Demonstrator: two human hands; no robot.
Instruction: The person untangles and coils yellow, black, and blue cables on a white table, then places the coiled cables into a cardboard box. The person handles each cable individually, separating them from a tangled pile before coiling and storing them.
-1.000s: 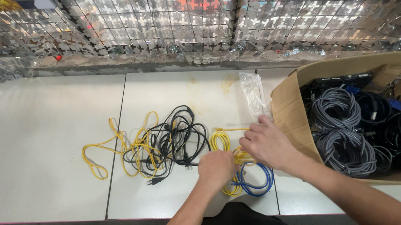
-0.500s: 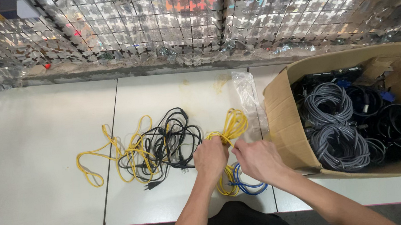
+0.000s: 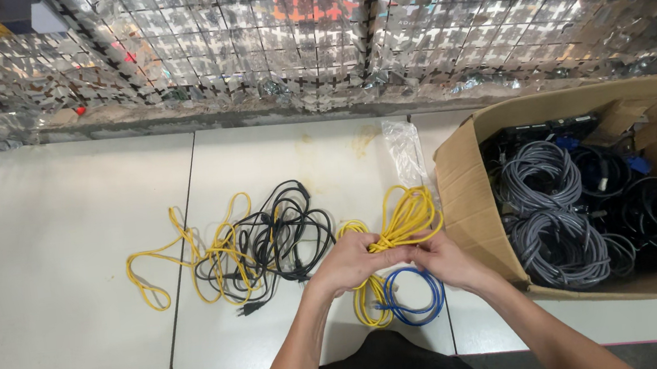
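My left hand (image 3: 347, 263) and right hand (image 3: 439, 261) are both closed on the yellow cable coil (image 3: 403, 219), grip pinching where its loops gather, just above the bench (image 3: 63, 239); it looks light, limp and springy, so I judge the bundled waist the best hold; a blue cable (image 3: 416, 298) lies just under my grip; cardboard box (image 3: 471, 209) right of it.

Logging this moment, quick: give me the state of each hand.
Left hand: closed around the yellow cable.
Right hand: closed on the same yellow cable, pinching it beside the left hand.
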